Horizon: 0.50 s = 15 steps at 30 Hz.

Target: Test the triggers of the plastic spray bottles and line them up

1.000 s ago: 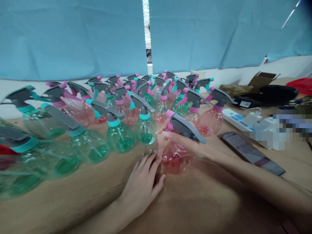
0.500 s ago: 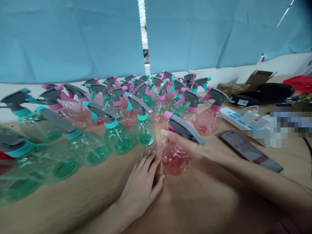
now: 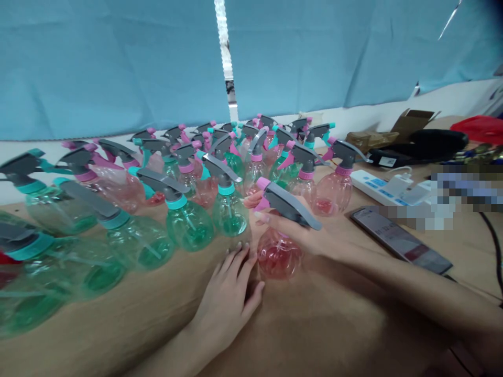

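My right hand (image 3: pixel 298 233) is wrapped round the neck of a pink spray bottle (image 3: pixel 277 256) with a grey trigger head (image 3: pixel 288 203); the bottle stands upright on the brown table (image 3: pixel 334 324). My left hand (image 3: pixel 230 296) lies flat on the table just left of that bottle, fingers stretched out, holding nothing. Right behind the hands stand a green spray bottle (image 3: pixel 230 212) and another green one (image 3: pixel 188 225).
Several pink and green spray bottles (image 3: pixel 251 152) crowd the table's back and left. A phone (image 3: pixel 398 240) lies to the right, with a white power strip (image 3: pixel 387 188) beyond it. A black object (image 3: pixel 428 142), a cardboard box (image 3: pixel 412 119) and a blue curtain (image 3: pixel 118 57) lie behind.
The view has drifted a little to the right, so everything sits slightly further left. My right hand keeps its hold on the pink bottle; my left hand stays flat on the table.
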Each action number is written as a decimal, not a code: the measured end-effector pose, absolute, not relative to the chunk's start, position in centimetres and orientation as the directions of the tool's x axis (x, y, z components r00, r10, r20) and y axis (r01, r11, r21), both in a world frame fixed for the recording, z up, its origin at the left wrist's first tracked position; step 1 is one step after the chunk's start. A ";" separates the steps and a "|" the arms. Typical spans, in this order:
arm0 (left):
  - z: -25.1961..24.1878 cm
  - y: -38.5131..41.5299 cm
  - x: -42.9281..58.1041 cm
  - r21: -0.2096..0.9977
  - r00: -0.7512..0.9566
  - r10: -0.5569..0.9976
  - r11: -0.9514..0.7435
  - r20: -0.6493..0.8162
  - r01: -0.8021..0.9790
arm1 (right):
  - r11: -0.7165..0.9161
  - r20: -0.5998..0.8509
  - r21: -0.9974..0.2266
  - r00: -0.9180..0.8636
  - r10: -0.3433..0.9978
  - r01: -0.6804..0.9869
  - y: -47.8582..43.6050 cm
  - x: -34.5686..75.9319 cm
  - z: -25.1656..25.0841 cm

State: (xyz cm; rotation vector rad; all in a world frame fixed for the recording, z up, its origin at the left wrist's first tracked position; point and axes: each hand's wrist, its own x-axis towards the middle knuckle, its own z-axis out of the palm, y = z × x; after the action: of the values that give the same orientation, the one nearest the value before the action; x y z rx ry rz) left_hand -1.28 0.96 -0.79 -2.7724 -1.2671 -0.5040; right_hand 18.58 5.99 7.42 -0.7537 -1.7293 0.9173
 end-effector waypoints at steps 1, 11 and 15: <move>-0.8 1.0 -1.3 0.090 0.610 0.726 -0.664 0.318 0.743 | 0.521 0.480 -0.851 -0.304 0.823 0.068 6.0 18.6 7.2; -0.7 0.9 -1.3 0.083 0.615 0.732 -0.660 0.293 0.746 | 0.624 0.593 -0.780 -0.272 0.758 0.038 6.2 18.6 6.6; -0.6 0.9 -1.2 0.079 0.617 0.736 -0.658 0.279 0.749 | 0.614 0.580 -0.787 -0.269 0.769 0.058 6.1 18.5 6.8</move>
State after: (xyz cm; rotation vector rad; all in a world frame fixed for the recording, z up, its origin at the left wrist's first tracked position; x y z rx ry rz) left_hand -1.21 0.94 -0.63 -2.7836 -1.2794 -0.4482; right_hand 18.52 6.10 6.84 -0.6812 -1.7248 0.7956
